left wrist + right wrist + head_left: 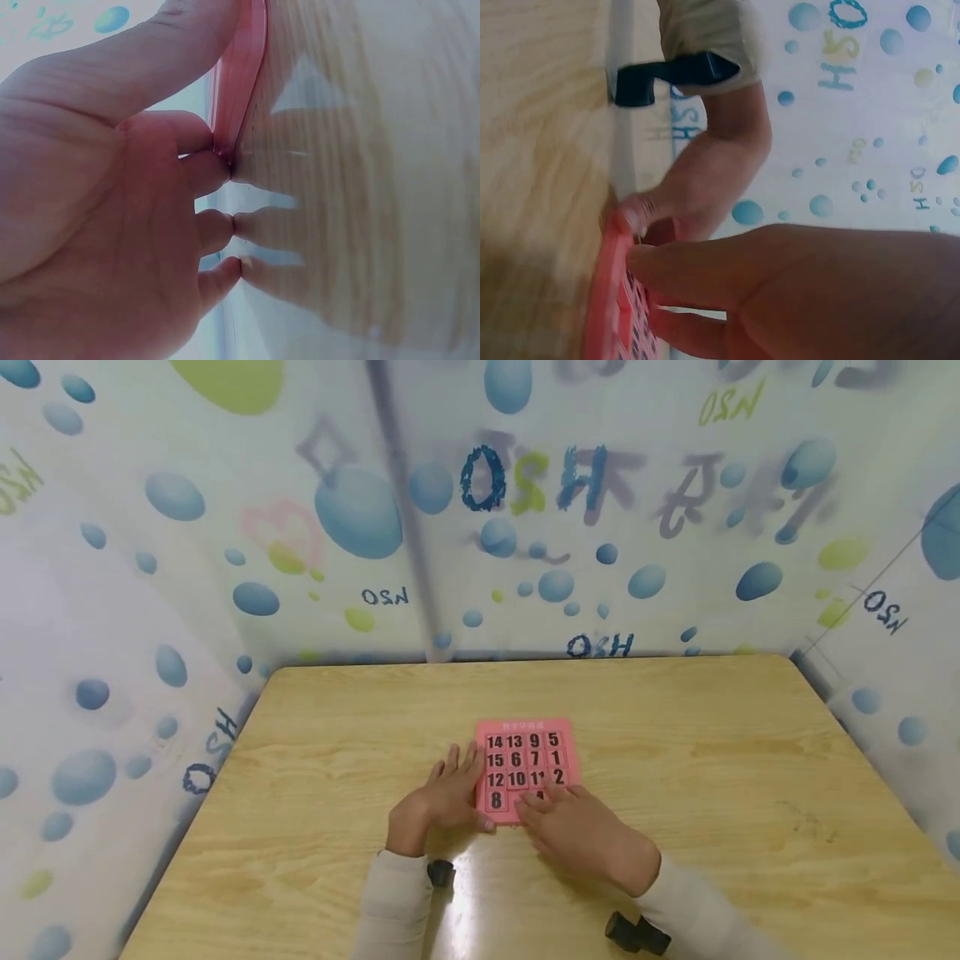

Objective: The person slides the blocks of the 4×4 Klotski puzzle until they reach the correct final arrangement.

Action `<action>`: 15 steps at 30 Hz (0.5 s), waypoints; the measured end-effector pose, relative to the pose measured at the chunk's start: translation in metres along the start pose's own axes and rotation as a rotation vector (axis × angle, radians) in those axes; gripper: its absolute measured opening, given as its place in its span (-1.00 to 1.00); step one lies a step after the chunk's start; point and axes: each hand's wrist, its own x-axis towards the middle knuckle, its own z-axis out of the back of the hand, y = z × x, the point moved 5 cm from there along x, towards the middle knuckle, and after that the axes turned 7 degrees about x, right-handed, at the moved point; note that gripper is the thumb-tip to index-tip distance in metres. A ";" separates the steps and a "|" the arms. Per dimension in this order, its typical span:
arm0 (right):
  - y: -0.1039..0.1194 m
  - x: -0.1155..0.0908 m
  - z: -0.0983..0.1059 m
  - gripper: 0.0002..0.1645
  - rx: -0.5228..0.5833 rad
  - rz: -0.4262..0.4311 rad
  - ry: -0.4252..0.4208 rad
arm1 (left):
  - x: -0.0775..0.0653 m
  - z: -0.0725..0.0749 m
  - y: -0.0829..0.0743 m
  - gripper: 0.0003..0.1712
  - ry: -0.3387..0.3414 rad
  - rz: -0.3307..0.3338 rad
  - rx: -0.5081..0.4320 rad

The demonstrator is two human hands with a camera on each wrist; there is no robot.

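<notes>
A pink number sliding puzzle (516, 760) lies flat on the table with its black numbers facing up. In the bottom row, a bare pink gap shows beside the 8 tile (496, 800). My left hand (447, 795) holds the puzzle's near left corner, thumb at the near edge and fingers along the left side. Seen from the left wrist, several fingertips (217, 225) touch the tabletop beside the pink frame (244, 75). My right hand (585, 831) rests its fingertips on the lower right tiles, partly hiding the bottom row. The right wrist view shows its fingers (682, 274) against the puzzle's face.
The wooden table (360, 718) extends around the puzzle on all sides. Behind it hangs a white curtain (660, 527) printed with blue and green drops. Dark wrist devices (637, 933) sit at both light sleeves.
</notes>
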 end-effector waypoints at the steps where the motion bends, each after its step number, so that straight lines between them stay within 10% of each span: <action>1: 0.004 0.001 -0.002 -0.43 -0.009 0.018 -0.002 | -0.001 -0.001 0.000 0.32 -0.002 -0.005 0.005; 15: 0.027 0.023 -0.012 -0.37 -0.071 0.020 0.040 | -0.003 0.000 0.001 0.31 -0.027 -0.042 0.038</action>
